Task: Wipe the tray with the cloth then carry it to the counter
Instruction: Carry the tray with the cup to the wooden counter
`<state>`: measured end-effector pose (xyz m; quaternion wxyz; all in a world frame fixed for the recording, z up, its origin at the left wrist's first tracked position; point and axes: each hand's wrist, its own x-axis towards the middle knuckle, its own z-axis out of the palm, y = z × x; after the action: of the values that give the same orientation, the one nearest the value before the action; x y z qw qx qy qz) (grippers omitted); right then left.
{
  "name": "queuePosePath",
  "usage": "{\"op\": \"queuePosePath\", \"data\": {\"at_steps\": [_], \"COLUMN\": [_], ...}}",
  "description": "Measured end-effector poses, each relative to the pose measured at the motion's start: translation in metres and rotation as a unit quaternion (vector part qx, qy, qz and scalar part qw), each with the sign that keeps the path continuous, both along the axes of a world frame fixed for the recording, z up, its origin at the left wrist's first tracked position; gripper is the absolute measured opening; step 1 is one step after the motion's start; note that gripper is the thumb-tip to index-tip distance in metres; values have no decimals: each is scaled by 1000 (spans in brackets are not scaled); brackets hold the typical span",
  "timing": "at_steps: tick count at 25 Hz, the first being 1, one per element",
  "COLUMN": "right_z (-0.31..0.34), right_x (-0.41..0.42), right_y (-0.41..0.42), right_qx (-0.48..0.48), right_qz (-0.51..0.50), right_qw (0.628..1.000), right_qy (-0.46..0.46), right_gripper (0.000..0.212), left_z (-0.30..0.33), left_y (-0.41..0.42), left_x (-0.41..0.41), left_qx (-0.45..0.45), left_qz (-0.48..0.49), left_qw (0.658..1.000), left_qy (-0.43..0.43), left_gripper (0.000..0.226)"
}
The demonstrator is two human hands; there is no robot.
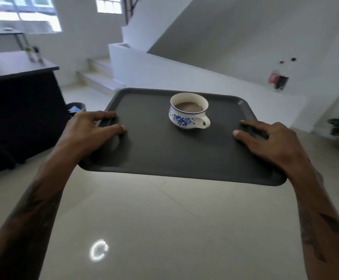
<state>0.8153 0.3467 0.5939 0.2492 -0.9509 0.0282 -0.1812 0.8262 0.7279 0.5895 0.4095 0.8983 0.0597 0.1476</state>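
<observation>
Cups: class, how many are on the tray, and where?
1. The cup stands on the far half of the tray, between the left hand and right hand.

No readable text anywhere; bottle (281, 77) labels by the wall too blurred.

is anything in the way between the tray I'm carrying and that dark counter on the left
Nothing visible does. Both the left hand and right hand hold the tray above open floor; the counter lies ahead-left.

head-height view, angled down, close overhead
</observation>
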Motion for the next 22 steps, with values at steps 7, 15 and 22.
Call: {"op": "queuePosePath", "data": {"at_steps": [7,15,22], "right_z": [-2,-12,-14], "right_x": [194,360,494], "right_y": [143,385,608], "right_qx": [13,50,68], "right_qz": [182,289,368], "right_qw": [983,955,926], "right_qy": [27,48,55], "right_gripper": [54,52,56], "left_z": [-2,7,15], "left_y": [123,324,508], "left_x": [59,141,228], "left_qx": [-8,23,26], "left_qz": [172,282,358], "left_qw": [985,958,933], "left_qy": [29,44,36], "left_gripper": [53,55,54]}}
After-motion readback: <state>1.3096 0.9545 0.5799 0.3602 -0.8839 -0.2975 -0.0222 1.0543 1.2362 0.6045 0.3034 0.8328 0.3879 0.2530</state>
